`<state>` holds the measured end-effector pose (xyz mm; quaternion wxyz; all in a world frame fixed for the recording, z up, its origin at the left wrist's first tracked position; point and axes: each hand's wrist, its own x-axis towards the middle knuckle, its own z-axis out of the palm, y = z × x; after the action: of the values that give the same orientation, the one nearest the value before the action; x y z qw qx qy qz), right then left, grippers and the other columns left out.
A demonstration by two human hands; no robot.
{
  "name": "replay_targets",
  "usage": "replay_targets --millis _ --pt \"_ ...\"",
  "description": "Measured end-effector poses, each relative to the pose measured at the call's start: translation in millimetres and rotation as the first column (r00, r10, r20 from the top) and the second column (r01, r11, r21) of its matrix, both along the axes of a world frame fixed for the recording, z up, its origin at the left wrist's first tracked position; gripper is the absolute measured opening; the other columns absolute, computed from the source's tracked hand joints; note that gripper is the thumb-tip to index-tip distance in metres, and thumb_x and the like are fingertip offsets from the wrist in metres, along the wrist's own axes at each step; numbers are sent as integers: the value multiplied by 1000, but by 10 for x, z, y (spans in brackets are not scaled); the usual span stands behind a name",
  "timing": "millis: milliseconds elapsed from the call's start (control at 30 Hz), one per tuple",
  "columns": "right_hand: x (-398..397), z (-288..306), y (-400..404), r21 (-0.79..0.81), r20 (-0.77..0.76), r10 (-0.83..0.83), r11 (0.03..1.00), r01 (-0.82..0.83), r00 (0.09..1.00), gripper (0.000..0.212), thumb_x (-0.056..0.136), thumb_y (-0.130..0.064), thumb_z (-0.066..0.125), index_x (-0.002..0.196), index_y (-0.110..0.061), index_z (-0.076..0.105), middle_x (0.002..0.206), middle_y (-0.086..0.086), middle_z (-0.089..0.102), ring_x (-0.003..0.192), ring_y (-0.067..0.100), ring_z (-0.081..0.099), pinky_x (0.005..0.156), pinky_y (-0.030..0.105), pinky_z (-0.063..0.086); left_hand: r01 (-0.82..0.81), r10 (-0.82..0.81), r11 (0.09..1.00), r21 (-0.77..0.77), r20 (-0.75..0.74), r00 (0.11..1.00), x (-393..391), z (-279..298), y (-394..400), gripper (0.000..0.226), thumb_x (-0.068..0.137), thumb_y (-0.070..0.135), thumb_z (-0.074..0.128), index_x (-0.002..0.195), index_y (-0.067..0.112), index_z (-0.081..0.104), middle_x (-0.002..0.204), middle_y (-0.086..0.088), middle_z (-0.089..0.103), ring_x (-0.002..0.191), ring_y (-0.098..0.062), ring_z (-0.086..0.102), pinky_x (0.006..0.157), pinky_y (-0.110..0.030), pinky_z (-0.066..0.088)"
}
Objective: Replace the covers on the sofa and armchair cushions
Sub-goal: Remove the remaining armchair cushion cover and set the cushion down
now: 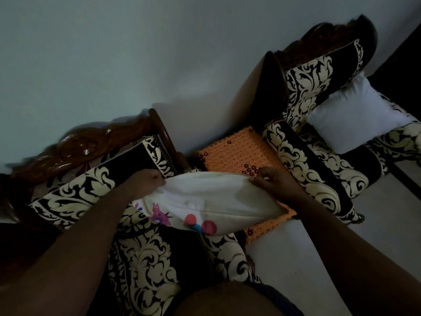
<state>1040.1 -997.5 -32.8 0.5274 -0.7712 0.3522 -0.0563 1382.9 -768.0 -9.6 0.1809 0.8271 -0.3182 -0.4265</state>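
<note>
A white cushion (211,199) lies across the sofa's armrest, partly inside a white cover with pink, purple and blue prints (182,221). My left hand (147,182) grips the cover's far edge at the cushion's left corner. My right hand (272,181) pinches the same edge at the right corner. A second plain white cushion (355,115) sits bare on the seat of the armchair (307,87) at the upper right. The sofa (145,258) below me is black with cream floral patterns.
An orange crocheted mat (232,153) covers a small table between the sofa and the armchair. A carved dark wooden frame (86,142) tops the sofa back. A pale wall fills the upper view, and pale floor (284,265) shows at the lower right.
</note>
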Motion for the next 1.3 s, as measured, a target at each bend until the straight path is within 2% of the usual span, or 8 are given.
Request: replay_targets --millis 300,400,533,667,833,1033,1200,1300 --pt "18 -11 -124 -205 -301 178 947 -246 937 36 97 -52 57 70 -28 57 68 -4 55 63 11 53 57 27 41 69 -73 996 60 73 995 -12 -94 -39 28 99 33 61 92 11 77 88 -6 73 83 -22 68 70 -31 47" --pt "-44 23 -204 -27 -157 236 970 -243 959 33 92 -54 64 70 -29 63 72 -5 58 69 14 57 66 37 46 46 -47 997 63 19 999 56 -128 12 31 99 40 60 89 15 75 84 -2 73 81 -21 69 67 -29 47" --pt "-55 46 -172 316 45 102 942 -111 994 61 87 -53 71 75 6 59 73 16 54 71 27 52 70 41 46 -64 64 998 11 -80 995 105 -89 77 36 97 41 63 81 10 69 66 4 70 62 -8 67 57 -22 46" --pt "142 33 -158 484 -164 -77 862 148 983 41 92 -50 64 103 -11 74 102 12 74 94 28 71 91 44 57 -195 186 980 -47 -153 971 170 -88 135 37 97 44 61 92 9 71 83 -7 74 77 -26 71 67 -32 52" --pt "521 -162 -250 -7 -461 70 997 -82 885 44 94 -60 57 110 -19 61 110 5 63 94 19 58 69 29 43 -365 355 930 -43 -158 922 252 -206 92 32 101 42 57 101 12 68 95 -15 71 83 -33 69 68 -36 54" --pt "645 -121 -220 -361 -416 -90 930 -73 905 41 92 -53 63 117 -23 52 122 5 55 92 18 53 68 31 44 -131 130 991 -30 435 891 350 -317 -38 33 102 47 51 91 17 61 85 -4 63 73 -21 63 73 -40 55" --pt "349 93 -92 -234 -396 130 943 -237 909 63 79 -70 66 129 -35 53 128 -10 52 114 14 53 88 33 47 -175 153 984 -12 550 821 357 -328 -51 35 103 48 47 98 15 59 89 -6 59 83 -25 55 73 -37 44" --pt "216 82 -17 -166 -450 262 915 -368 854 81 77 -53 80 147 -35 44 136 -15 44 121 9 44 93 27 36 -207 207 976 -59 530 822 375 -340 -19 39 102 50 48 102 13 62 99 -10 65 91 -30 62 76 -39 49"
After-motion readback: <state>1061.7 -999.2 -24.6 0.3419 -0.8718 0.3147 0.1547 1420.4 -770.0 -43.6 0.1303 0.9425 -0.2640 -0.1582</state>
